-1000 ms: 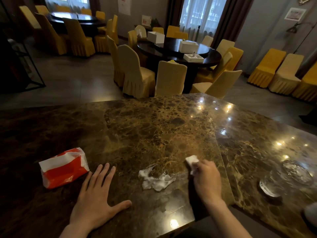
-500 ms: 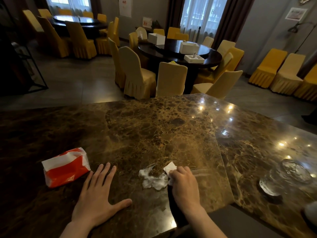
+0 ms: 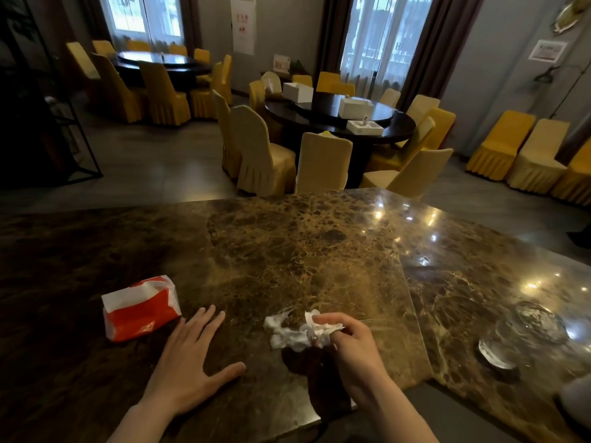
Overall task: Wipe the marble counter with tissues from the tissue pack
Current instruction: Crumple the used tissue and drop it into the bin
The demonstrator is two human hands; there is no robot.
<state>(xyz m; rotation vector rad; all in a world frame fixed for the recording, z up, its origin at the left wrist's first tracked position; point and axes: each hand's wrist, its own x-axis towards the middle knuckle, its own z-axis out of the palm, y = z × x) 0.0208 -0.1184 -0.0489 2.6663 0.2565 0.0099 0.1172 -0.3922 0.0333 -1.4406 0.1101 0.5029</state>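
Across the lower frame ran the dark brown veined marble counter (image 3: 287,251). Lower left on it lay the red-and-white plastic tissue pack (image 3: 140,308), long axis roughly left-right, just beside the left hand (image 3: 188,369), which lay flat with fingers spread, holding nothing. Lower centre, the crumpled white tissue wad (image 3: 294,332) looked damp and torn; the right hand (image 3: 348,340) pinched its right end, the rest trailing left.
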